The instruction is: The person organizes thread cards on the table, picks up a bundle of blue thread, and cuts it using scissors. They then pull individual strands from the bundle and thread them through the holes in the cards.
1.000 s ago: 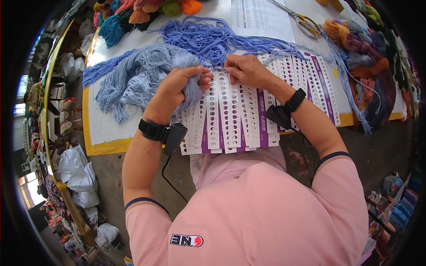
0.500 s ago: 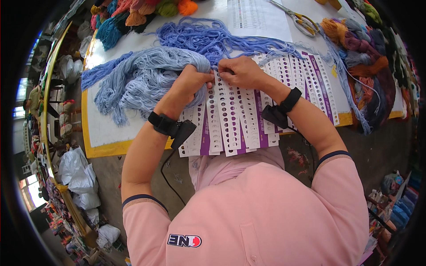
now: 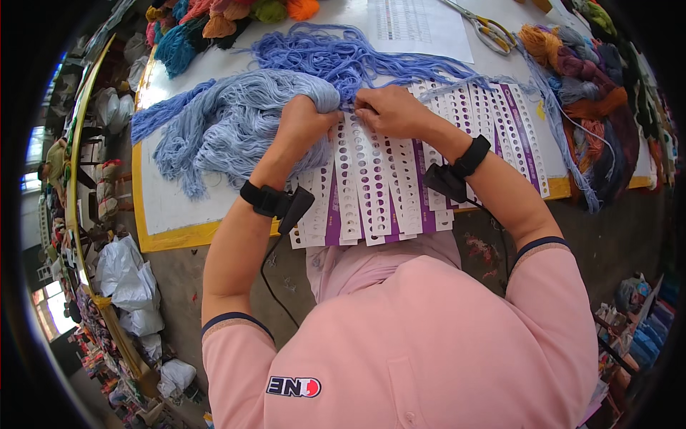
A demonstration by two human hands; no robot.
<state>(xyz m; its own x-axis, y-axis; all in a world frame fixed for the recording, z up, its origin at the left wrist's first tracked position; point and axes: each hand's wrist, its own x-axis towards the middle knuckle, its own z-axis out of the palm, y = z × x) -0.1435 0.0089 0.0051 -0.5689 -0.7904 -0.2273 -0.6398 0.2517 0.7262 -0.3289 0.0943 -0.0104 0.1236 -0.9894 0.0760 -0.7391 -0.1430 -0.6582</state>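
My left hand (image 3: 306, 118) is closed over the right edge of a pale blue yarn skein (image 3: 239, 121), its fingertips curled at the top of the punched cards. Close beside it, my right hand (image 3: 391, 111) is pinched shut at the same card tops, just below a tangle of periwinkle blue yarn (image 3: 311, 57). What lies between the fingertips of each hand is too small or hidden to make out. The white and purple cards (image 3: 375, 186), with rows of round holes, lie overlapped in a fan under both hands and reach past the near table edge.
Yellow-handled scissors (image 3: 493, 36) and a printed sheet (image 3: 421, 28) lie at the back. Multicoloured yarn hanks (image 3: 593, 107) are heaped at the right, more skeins (image 3: 221, 18) at the back left. The white table (image 3: 171, 214) has a yellow edge. White plastic bags (image 3: 128, 279) stand at the left.
My left hand has turned slightly, its fingers now curled in more. My right hand has shifted a little at the card tops. Yarn and cards lie much as before.
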